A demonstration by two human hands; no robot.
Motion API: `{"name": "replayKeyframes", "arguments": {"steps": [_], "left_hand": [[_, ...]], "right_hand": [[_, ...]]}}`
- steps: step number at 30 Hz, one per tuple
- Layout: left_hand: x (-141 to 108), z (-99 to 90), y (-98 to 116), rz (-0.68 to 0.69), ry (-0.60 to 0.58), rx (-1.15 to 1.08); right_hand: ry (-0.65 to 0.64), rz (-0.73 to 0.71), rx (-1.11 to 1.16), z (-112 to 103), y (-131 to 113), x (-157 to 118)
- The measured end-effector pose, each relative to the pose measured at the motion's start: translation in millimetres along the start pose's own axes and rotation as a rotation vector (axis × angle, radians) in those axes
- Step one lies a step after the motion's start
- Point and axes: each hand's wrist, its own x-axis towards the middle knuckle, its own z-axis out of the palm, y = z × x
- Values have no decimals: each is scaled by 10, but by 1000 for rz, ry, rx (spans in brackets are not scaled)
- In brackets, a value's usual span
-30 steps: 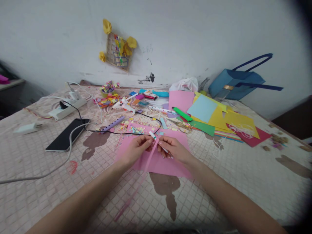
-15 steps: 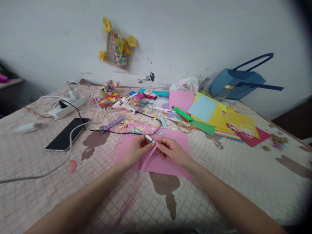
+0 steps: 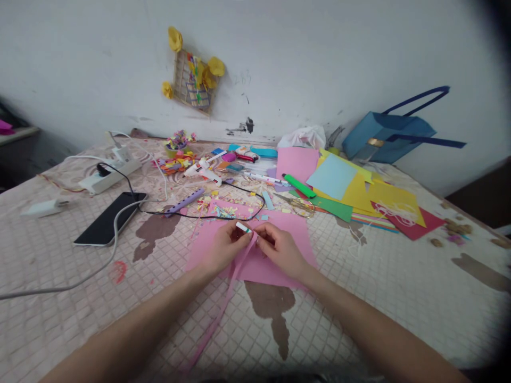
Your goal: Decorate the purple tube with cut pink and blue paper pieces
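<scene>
White plastic comes first on our left: a small plug (image 3: 44, 208) lies on the table (image 3: 80, 319), and near it sits a long power strip (image 3: 96, 184) with cords plugged in. Next we have a black phone (image 3: 108, 221) lying flat, with a pale cord running by its right side. Then comes a purple strip with dark dots (image 3: 186, 202). Above it, on the wall, hangs a frame with yellow flowers (image 3: 181, 80). Down on the table, a white glue gun (image 3: 203, 173) lies on its side.

In the middle, our left hand (image 3: 225, 246) pinches a white stick (image 3: 241, 227) that has a green band. From there a thin pink strip (image 3: 215, 324) trails down and to the left, toward us. Our right hand (image 3: 282, 250) pinches the strip's top end, right beside the stick. We cannot tell if it holds the stick too, because our fingers hide that part. Both hands are over a pink sheet (image 3: 271, 274).

Past our right hand, gold scissors (image 3: 301, 206) lie near a green cutter (image 3: 298, 186). Then we see a pale blue sheet (image 3: 333, 176) on top of yellow paper (image 3: 361, 198), and a blue bag (image 3: 385, 135) near the wall.
</scene>
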Motion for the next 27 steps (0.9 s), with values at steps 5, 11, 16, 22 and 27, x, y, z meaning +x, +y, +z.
{"name": "replayKeyframes", "arguments": {"steps": [5, 11, 16, 22, 27], "left_hand": [[5, 8, 34, -39, 18, -65], [8, 16, 12, -75, 3, -178], [13, 1, -6, -77, 49, -136], [35, -17, -7, -7, 127, -153], [16, 5, 30, 54, 138, -69]], "right_hand": [[70, -45, -35, 27, -15, -11], [114, -147, -136, 32, -6, 1], [172, -199, -160, 19, -30, -1], [98, -10, 13, 42, -104, -39], [-113, 233, 355, 157, -129, -37]]}}
